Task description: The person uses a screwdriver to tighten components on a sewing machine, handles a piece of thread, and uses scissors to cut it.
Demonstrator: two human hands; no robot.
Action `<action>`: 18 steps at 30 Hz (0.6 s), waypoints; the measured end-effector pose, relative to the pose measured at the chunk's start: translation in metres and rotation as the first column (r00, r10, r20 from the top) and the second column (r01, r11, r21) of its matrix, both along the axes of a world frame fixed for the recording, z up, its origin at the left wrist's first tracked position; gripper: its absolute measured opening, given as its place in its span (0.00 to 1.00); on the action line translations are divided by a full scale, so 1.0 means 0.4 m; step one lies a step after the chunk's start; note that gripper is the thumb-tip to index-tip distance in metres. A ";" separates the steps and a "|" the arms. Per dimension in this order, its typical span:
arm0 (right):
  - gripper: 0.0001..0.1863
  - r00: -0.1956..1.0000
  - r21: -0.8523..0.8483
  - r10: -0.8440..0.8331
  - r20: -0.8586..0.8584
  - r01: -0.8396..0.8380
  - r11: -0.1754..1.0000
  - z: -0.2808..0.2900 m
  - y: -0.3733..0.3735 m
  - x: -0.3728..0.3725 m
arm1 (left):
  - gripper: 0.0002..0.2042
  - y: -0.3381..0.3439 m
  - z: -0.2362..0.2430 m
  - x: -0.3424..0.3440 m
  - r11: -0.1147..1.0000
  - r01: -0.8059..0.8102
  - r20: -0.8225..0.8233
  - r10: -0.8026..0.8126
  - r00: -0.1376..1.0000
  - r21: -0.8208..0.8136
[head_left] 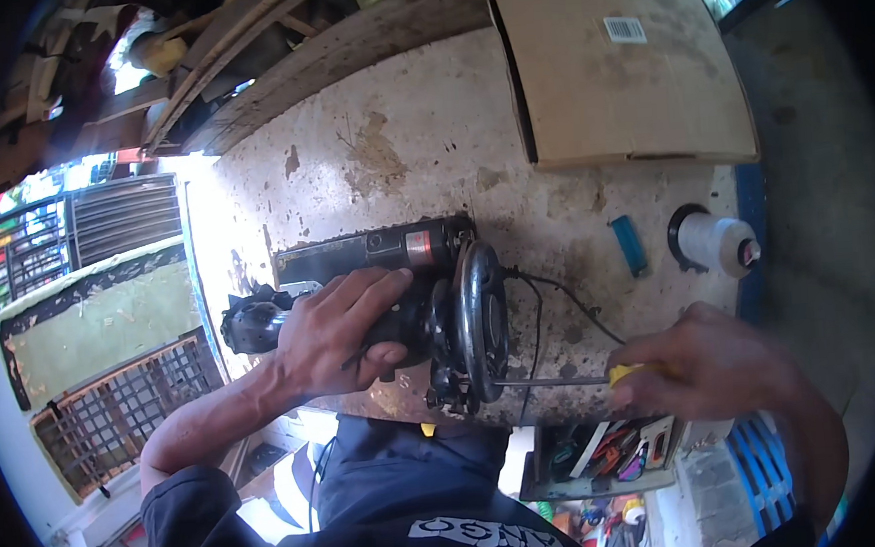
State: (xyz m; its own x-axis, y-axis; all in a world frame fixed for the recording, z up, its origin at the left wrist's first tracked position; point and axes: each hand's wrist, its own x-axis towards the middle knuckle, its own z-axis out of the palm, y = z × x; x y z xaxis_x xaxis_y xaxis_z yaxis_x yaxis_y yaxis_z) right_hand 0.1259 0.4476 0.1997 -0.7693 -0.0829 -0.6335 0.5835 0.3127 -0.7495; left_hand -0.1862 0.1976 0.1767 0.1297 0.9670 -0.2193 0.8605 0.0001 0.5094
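A black sewing machine [366,250] is on the worn tabletop in front of me, its handwheel [487,321] toward the right. My left hand [336,330] rests over the machine's arm, fingers curled around it. In my right hand [708,362] is the yellow handle of a screwdriver [554,381]. Its long metal shaft points left, and the tip reaches the lower part of the handwheel; exactly what it touches there is hidden.
At the back right lies a large cardboard box [636,71]. A cone of white thread [713,242] and a small blue object [628,246] are right of the machine. A dark cord [569,300] crosses the table. Below the front edge, an open drawer [596,486] holds tools.
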 end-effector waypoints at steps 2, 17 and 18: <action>0.14 0.983 0.045 -0.050 -0.175 0.058 0.997 -0.029 0.008 0.020 | 0.31 -0.008 -0.010 -0.006 1.000 -0.013 0.011 0.012 1.000 0.025; 0.19 0.864 0.244 0.140 -0.483 -0.021 0.970 -0.039 0.037 0.016 | 0.27 0.016 -0.005 0.011 0.998 -0.012 -0.003 0.012 1.000 0.062; 0.19 0.864 0.241 0.137 -0.484 -0.018 0.970 -0.035 0.052 -0.006 | 0.27 0.010 -0.002 0.015 0.998 -0.021 -0.011 0.022 1.000 0.057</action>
